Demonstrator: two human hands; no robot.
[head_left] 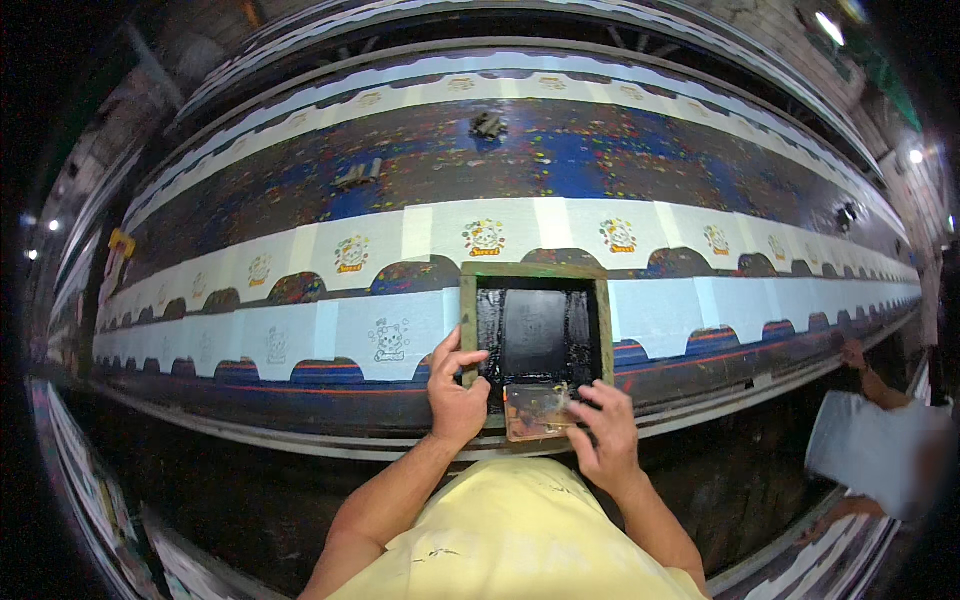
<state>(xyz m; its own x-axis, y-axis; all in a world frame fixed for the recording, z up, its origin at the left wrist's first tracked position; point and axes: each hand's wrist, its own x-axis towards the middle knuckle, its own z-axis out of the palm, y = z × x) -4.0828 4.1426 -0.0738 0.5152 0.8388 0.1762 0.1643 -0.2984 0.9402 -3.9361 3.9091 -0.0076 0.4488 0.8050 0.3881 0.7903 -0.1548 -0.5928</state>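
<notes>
A wooden screen-printing frame (534, 270), its rails worn and greenish, lies over the pale blue fabric pieces near the table's front edge. Inside it the mesh (535, 325) is dark, with wet-looking black ink along the sides. My left hand (458, 395) is closed around the frame's left rail near the front corner. Across the near end of the frame rests a brownish, smeared rectangular squeegee (537, 415). My right hand (604, 430) is at the squeegee's right edge, its fingers spread and bent; a firm hold on it does not show.
Blue pieces left of the frame carry a black cartoon outline (389, 342). Behind them runs a row of white pieces with coloured cartoon prints (484, 238). Dark clumps (487, 126) and short grey pieces (360, 174) lie on the paint-spotted table. Another person (880, 450) stands at right.
</notes>
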